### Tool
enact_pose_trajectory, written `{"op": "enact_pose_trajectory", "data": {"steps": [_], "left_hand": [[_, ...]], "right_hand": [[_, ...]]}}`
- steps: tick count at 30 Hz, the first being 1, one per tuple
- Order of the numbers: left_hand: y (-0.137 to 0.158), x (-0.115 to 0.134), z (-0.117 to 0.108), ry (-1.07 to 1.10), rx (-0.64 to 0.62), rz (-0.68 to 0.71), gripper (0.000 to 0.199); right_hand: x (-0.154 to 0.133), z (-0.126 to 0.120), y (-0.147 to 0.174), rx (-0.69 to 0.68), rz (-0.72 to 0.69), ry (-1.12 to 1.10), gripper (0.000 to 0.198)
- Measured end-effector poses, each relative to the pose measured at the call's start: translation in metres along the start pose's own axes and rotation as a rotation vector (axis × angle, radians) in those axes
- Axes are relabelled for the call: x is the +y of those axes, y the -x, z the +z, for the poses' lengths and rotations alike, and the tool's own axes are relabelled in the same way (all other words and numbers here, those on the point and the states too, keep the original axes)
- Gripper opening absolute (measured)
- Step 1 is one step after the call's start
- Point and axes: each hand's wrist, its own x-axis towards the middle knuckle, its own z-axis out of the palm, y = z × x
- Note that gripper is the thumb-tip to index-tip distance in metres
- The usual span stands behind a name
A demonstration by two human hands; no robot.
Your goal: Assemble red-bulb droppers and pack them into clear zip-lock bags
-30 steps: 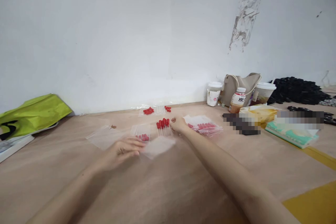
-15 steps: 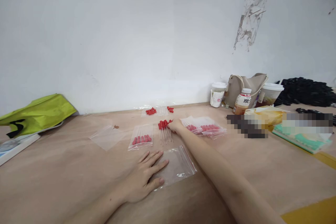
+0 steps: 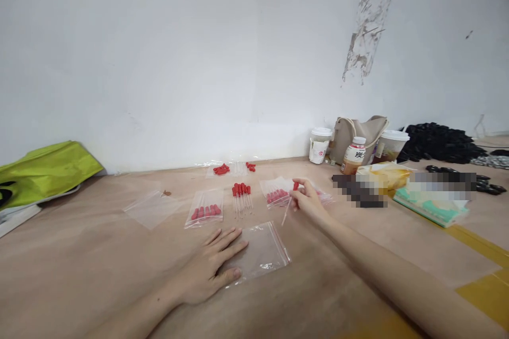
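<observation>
My left hand (image 3: 214,265) lies flat with spread fingers on the left part of a clear zip-lock bag (image 3: 260,249). Between the fingers of my right hand (image 3: 308,201) is a dropper (image 3: 287,208), its red bulb up and its thin clear tube slanting down to the left. Several more red-bulbed droppers (image 3: 242,196) lie in a row beyond the bag. To their left is a zip-lock bag of droppers (image 3: 204,209). Another filled bag (image 3: 275,193) lies by my right hand, which partly covers the filled bags there.
Loose red bulbs (image 3: 221,169) lie near the wall. A clear plastic sheet or bag (image 3: 151,209) rests at left, beside a yellow-green bag (image 3: 51,161). At right stand a white-lidded cup (image 3: 319,145), a bottle (image 3: 353,156), a beige handbag (image 3: 340,135) and a tissue pack (image 3: 431,206).
My right hand has moved right and nearer from the dropper row, carrying one dropper with it. My left hand stays flat on the bag. The view has shifted slightly.
</observation>
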Motion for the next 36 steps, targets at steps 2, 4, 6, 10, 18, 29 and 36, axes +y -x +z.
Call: {"op": "enact_pose_trajectory", "data": {"steps": [2, 4, 6, 10, 18, 29, 36], "left_hand": [[-0.001, 0.002, 0.001, 0.024, 0.049, -0.022, 0.043], [0.0, 0.004, 0.001, 0.058, 0.128, -0.063, 0.038], [0.003, 0.005, 0.001, 0.096, 0.195, -0.09, 0.035], [0.013, 0.002, 0.0, 0.13, 0.208, -0.085, 0.036], [0.012, -0.005, 0.006, 0.1, 0.133, -0.087, 0.053], [0.003, 0.0, -0.001, 0.11, 0.109, -0.063, 0.056], [0.002, 0.003, -0.003, 0.105, 0.113, -0.049, 0.054]], "right_hand": [[0.009, -0.015, 0.016, 0.049, 0.039, -0.138, 0.04], [0.017, -0.022, 0.026, 0.107, 0.057, -0.23, 0.042], [0.023, -0.024, 0.032, 0.138, 0.058, -0.277, 0.042], [0.026, -0.02, 0.036, 0.09, 0.049, -0.306, 0.04], [0.026, -0.01, 0.048, -0.02, 0.172, -0.42, 0.031], [0.004, -0.038, 0.048, -0.679, 0.141, -0.245, 0.028], [0.004, -0.016, 0.057, -0.802, 0.109, -0.289, 0.031]]}}
